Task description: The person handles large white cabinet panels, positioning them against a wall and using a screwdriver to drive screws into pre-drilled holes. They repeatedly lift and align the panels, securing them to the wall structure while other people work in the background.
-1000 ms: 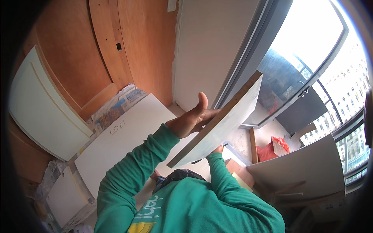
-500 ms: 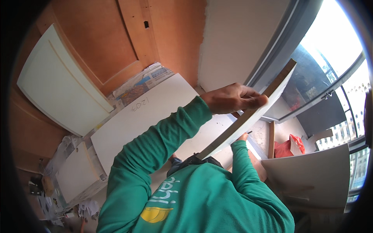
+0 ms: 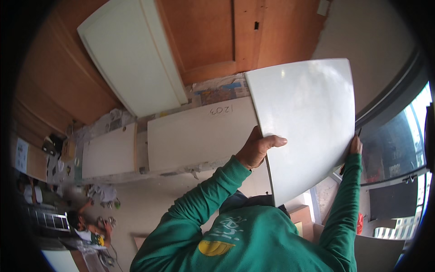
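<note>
Left hand [image 3: 257, 149] grips white panel [image 3: 308, 127] at its left edge, thumb over face. Right hand [image 3: 355, 146] closed on right edge, apparently; fingers mostly hidden.

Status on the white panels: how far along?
Done: two white panels lie flat on newspaper by the wooden wall; another white panel leans against it. In hand: a glossy white panel, held up by the left hand and right hand at its side edges. Left: setting it down.
</note>
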Tool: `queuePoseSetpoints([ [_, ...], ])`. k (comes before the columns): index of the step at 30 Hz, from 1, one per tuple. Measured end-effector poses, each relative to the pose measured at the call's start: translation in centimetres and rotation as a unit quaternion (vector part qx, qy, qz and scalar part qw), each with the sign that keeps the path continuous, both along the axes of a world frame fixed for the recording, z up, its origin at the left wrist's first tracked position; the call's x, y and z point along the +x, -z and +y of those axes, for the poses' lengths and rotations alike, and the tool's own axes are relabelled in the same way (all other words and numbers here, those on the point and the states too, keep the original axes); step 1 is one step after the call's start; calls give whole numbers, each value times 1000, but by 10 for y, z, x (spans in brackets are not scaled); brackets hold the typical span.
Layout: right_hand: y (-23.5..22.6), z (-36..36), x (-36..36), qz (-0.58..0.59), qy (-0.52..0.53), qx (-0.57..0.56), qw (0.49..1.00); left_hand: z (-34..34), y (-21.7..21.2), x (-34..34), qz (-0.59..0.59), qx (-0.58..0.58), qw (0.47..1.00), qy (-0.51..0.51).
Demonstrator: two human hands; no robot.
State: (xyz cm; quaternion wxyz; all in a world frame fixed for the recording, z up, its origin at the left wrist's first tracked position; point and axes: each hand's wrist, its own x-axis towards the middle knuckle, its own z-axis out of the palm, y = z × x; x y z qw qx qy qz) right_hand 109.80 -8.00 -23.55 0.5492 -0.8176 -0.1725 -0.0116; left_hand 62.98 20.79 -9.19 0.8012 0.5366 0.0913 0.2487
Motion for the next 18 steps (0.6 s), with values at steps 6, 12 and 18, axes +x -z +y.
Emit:
queuePoseSetpoints([
  [6, -139, 90, 10, 7, 140, -208, 968, -27, 75, -38, -67, -354, 921, -150],
  [12, -90, 122, -167, 274, -171, -77, 943, -20, 124, -62, -87, -378, 887, -250],
  [18, -56, 193, -255, 187, -224, -114, 950, -10, 164, -66, -82, -403, 856, -313],
])
